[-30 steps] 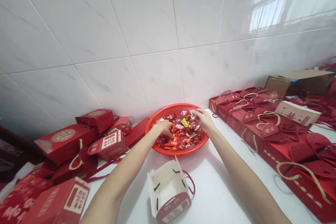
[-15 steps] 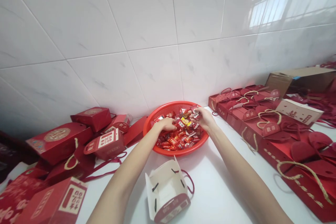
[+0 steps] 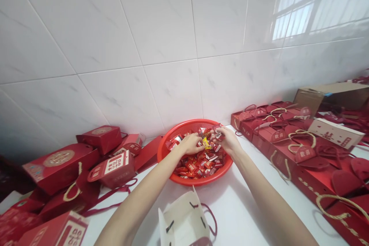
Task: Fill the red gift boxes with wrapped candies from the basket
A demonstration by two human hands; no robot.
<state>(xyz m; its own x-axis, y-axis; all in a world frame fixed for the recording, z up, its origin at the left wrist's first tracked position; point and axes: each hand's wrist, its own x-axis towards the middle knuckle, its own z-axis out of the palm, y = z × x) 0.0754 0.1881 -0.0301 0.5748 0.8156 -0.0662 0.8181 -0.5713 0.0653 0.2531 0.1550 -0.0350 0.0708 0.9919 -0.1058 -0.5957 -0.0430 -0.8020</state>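
Candies (image 3: 198, 163) lie in the red basket (image 3: 196, 181). The right hand (image 3: 230, 142) pinches one; I can't tell if the left hand (image 3: 190, 144) holds any. At the basket's six o'clock, the open box (image 3: 186, 219) shows none, so looks undone; folded boxes (image 3: 266, 142) at three look done.

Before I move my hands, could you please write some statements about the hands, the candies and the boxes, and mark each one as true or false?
1. The left hand is over the red plastic basket. True.
2. The open gift box stands behind the basket, against the wall. False: the open gift box is nearer to you than the basket.
3. The right hand holds a wrapped candy. True.
4. The yellow-wrapped candy lies outside the basket. False: the yellow-wrapped candy is inside it.
5. Red gift boxes with rope handles stand to the right of the basket. True.
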